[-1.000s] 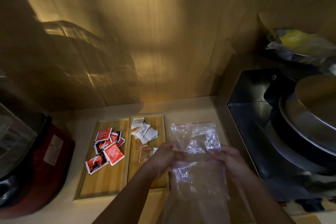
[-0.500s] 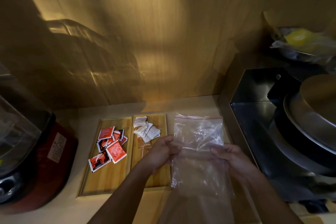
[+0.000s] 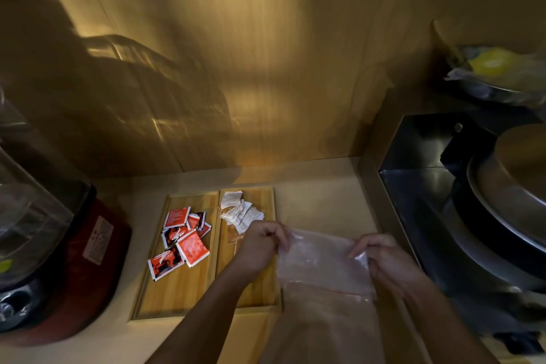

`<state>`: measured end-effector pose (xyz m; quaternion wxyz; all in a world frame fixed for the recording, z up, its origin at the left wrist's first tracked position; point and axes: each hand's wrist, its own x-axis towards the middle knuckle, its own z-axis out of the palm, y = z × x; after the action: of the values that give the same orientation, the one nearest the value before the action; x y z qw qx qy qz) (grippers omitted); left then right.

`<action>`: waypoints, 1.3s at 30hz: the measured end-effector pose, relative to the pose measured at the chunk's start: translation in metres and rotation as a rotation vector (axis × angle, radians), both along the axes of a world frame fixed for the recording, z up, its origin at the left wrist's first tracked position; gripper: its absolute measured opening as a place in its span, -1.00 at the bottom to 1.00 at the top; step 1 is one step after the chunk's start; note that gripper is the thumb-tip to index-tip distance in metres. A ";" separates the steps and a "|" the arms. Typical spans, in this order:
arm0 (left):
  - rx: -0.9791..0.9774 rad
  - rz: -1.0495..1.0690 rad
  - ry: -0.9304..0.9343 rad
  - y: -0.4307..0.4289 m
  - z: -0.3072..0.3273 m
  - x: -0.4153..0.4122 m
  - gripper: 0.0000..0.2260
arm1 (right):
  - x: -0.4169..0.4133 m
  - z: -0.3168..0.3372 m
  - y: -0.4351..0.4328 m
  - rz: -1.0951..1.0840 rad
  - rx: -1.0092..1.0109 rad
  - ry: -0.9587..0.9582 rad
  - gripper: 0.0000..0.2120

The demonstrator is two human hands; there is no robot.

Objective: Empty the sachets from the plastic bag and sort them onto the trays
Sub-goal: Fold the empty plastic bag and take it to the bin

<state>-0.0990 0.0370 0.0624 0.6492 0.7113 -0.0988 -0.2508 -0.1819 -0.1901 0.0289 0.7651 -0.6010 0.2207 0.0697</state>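
A clear plastic bag [image 3: 322, 263] is folded over on the counter, its far half doubled toward me, and it looks empty. My left hand [image 3: 263, 241] pinches its left edge and my right hand [image 3: 384, 260] pinches its right edge. Two wooden trays lie side by side to the left. The left tray [image 3: 177, 292] holds several red sachets [image 3: 183, 241]. The right tray [image 3: 257, 289] holds several white sachets [image 3: 239, 210] at its far end, partly hidden by my left hand.
A red appliance with a clear jug [image 3: 44, 251] stands at the left edge. A dark metal sink [image 3: 428, 186] with stacked pans [image 3: 514, 186] fills the right. A wooden wall rises behind the beige counter [image 3: 319, 201]. A bowl with something yellow [image 3: 490, 71] sits far right.
The bag stood upright between my hands with its red-lined mouth at the top; now its upper half is folded down toward me. Both hands shifted slightly apart along the fold.
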 end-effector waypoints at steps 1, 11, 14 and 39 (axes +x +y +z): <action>-0.005 0.020 0.021 0.000 0.000 -0.001 -0.62 | 0.001 -0.001 0.002 0.012 -0.065 0.019 -0.52; -0.063 -0.174 0.622 0.024 0.000 -0.022 -0.59 | 0.016 0.011 0.028 -0.012 -0.183 0.026 -0.51; -0.024 -0.101 0.519 0.035 -0.002 -0.024 -0.78 | 0.023 0.013 0.038 0.031 -0.077 0.007 -0.65; -0.047 0.683 0.540 0.279 -0.022 -0.148 -0.88 | -0.013 0.011 0.312 0.440 -0.247 0.128 -0.89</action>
<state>-0.2466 0.3157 0.0407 0.7135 0.5971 0.3099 -0.1961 -0.1947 0.1219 0.0400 0.6366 -0.7178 0.1393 0.2450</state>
